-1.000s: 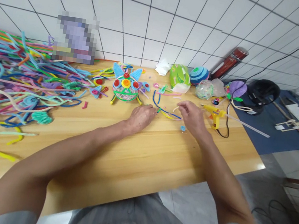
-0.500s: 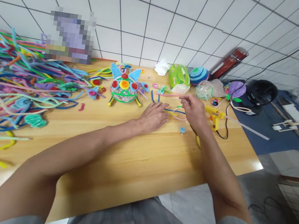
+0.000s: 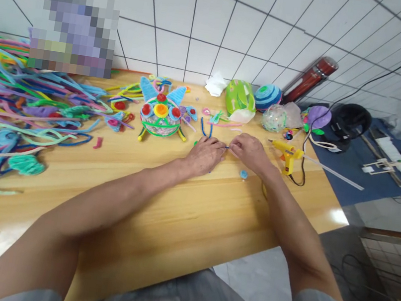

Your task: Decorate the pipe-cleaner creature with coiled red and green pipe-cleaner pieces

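Note:
My left hand (image 3: 205, 155) rests low over the wooden table, fingers bent and pressed together. Close to its right, my right hand (image 3: 248, 151) is closed in a pinch. A short stretch of blue pipe cleaner (image 3: 227, 147) shows between the two hands and runs into both sets of fingers; its ends are hidden. A figure (image 3: 160, 117) with blue ears, red eyes and yellow feet stands left of my left hand. Two short blue pipe cleaner pieces (image 3: 206, 127) lie just beyond that hand. A small blue coil (image 3: 243, 174) sits below my right hand.
Loose pipe cleaners (image 3: 58, 116) heap up on the left. A yellow glue gun (image 3: 288, 156) with a cord lies to the right. Behind stand a green pack (image 3: 239, 101), a striped blue ball (image 3: 267, 97), a clear ball (image 3: 274, 118) and a red flask (image 3: 313, 78).
My right hand has come down and left, close to my left hand. The thin strips that lay between the hands are now mostly covered. The view has shifted slightly.

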`<state>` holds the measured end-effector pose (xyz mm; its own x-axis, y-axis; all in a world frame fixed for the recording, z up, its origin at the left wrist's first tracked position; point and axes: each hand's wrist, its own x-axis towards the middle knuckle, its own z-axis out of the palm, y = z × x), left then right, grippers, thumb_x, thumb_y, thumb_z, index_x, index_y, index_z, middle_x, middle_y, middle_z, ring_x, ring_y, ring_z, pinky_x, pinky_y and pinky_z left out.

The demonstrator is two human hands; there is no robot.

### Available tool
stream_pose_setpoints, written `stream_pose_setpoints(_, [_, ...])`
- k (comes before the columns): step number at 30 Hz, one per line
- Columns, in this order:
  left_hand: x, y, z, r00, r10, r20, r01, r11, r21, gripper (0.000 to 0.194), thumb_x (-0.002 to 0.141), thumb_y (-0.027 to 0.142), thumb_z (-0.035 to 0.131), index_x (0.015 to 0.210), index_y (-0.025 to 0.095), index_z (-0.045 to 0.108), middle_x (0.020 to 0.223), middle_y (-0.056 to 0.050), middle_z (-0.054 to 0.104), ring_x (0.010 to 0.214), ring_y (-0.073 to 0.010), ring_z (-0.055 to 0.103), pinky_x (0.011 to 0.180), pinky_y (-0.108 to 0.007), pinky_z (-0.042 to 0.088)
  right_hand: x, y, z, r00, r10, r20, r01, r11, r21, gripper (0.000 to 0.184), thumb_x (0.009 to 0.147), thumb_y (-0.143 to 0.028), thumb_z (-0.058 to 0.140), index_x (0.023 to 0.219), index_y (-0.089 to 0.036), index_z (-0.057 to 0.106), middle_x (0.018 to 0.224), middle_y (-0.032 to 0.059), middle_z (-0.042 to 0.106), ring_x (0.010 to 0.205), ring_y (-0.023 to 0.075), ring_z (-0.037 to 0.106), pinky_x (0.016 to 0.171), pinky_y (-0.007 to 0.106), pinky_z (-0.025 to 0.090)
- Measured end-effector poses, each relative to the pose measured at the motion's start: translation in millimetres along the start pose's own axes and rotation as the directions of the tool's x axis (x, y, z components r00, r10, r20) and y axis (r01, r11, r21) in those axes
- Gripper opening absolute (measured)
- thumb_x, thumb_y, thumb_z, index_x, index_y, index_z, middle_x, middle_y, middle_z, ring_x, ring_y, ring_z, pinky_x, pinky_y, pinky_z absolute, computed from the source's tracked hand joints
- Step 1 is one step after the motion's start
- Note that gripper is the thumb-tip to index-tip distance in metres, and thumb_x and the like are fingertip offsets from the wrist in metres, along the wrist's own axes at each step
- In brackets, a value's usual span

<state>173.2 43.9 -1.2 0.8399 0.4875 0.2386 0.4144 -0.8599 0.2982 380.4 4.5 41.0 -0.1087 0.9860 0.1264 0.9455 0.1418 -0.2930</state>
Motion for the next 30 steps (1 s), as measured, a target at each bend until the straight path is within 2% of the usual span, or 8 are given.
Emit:
stream_pose_setpoints(7, [2.2, 0.2, -5.2, 0.999, -0.029, 0.034, 0.03, 0.999, -0.02, 0.039, 0.109, 0.031, 0.05, 0.139, 0.013, 0.068, 0.151, -0.013, 0.065, 0.136, -0.0306, 0.056, 0.115, -0.046, 0.041, -2.9, 21.7, -22.7, 0.948, 0.151, -0.279, -0.134, 0.988, 0.08, 0.015, 0.095, -0.027, 0.059, 0.08, -0.025, 0.063, 0.088, 0.007, 0.072, 0.087, 0.0252, 0.063, 0.086, 0.04, 0.049])
stream_pose_setpoints(11, [3.2, -1.9, -6.1, 0.998, -0.065, 0.021, 0.066, 0.998, -0.015, 0.042, 0.108, 0.033, 0.053, 0.14, 0.01, 0.067, 0.152, -0.015, 0.064, 0.138, -0.031, 0.054, 0.119, -0.044, 0.04, -15.6, 38.8, -70.4, 0.809, 0.269, -0.523, -0.206, 0.962, 0.177, 0.014, 0.094, -0.029, 0.065, 0.08, -0.025, 0.065, 0.078, 0.001, 0.066, 0.076, 0.0213, 0.058, 0.079, 0.037, 0.047])
stream_pose_setpoints(15, [4.5, -1.9, -4.9, 0.996, -0.086, 0.021, 0.086, 0.996, 0.003, 0.044, 0.107, 0.033, 0.054, 0.138, 0.005, 0.067, 0.153, -0.016, 0.062, 0.138, -0.0332, 0.053, 0.121, -0.046, 0.04, -33.2, 49.1, -109.4, 0.685, 0.285, -0.671, -0.127, 0.953, 0.276, 0.012, 0.096, -0.033, 0.069, 0.085, -0.029, 0.069, 0.068, 0.0001, 0.061, 0.067, 0.0208, 0.052, 0.068, 0.036, 0.045])
stream_pose_setpoints(18, [4.2, -2.0, -3.8, 0.996, -0.087, 0.01, 0.087, 0.996, 0.011, 0.042, 0.106, 0.032, 0.054, 0.137, 0.007, 0.068, 0.152, -0.016, 0.063, 0.137, -0.0327, 0.054, 0.12, -0.046, 0.042, -35.8, 45.4, -97.5, 0.766, 0.285, -0.576, -0.15, 0.951, 0.271, 0.013, 0.094, -0.036, 0.071, 0.084, -0.028, 0.069, 0.075, 0.0014, 0.066, 0.07, 0.0212, 0.056, 0.07, 0.037, 0.048])
stream_pose_setpoints(21, [2.9, -3.2, -2.0, 0.997, -0.079, -0.006, 0.079, 0.997, 0.016, 0.041, 0.106, 0.031, 0.054, 0.135, 0.007, 0.069, 0.152, -0.017, 0.063, 0.137, -0.0325, 0.055, 0.12, -0.045, 0.042, -26.9, 29.3, -53.3, 0.868, 0.368, -0.334, -0.309, 0.926, 0.217, 0.012, 0.084, -0.034, 0.076, 0.088, -0.023, 0.071, 0.077, 0.0014, 0.068, 0.071, 0.0206, 0.061, 0.073, 0.037, 0.05])
stream_pose_setpoints(24, [1.3, -4.4, 0.1, 0.998, -0.064, -0.026, 0.064, 0.998, 0.015, 0.041, 0.106, 0.031, 0.054, 0.135, 0.007, 0.069, 0.151, -0.017, 0.064, 0.137, -0.0324, 0.055, 0.12, -0.045, 0.042, -15.0, 10.4, -10.1, 0.932, 0.327, -0.158, -0.295, 0.935, 0.195, 0.021, 0.08, -0.038, 0.077, 0.094, -0.022, 0.074, 0.075, 0.0004, 0.07, 0.071, 0.0201, 0.063, 0.071, 0.034, 0.049])
stream_pose_setpoints(27, [0.5, -4.4, 0.9, 0.997, -0.063, -0.044, 0.063, 0.998, 0.006, 0.04, 0.106, 0.031, 0.055, 0.136, 0.008, 0.068, 0.149, -0.017, 0.065, 0.137, -0.0321, 0.054, 0.12, -0.045, 0.042, -7.0, 2.5, 5.2, 0.934, 0.338, -0.113, -0.312, 0.929, 0.198, 0.016, 0.082, -0.037, 0.07, 0.078, -0.022, 0.073, 0.066, 0.0, 0.068, 0.067, 0.0181, 0.059, 0.065, 0.03, 0.044])
stream_pose_setpoints(30, [0.7, -3.4, -0.5, 0.997, -0.069, -0.035, 0.069, 0.998, -0.001, 0.039, 0.106, 0.031, 0.055, 0.134, 0.008, 0.07, 0.149, -0.017, 0.065, 0.137, -0.0324, 0.054, 0.119, -0.046, 0.042, -5.5, 10.8, -8.9, 0.904, 0.403, -0.145, -0.356, 0.895, 0.268, 0.024, 0.084, -0.038, 0.066, 0.066, -0.021, 0.068, 0.057, -0.0019, 0.06, 0.06, 0.0158, 0.054, 0.061, 0.029, 0.039])
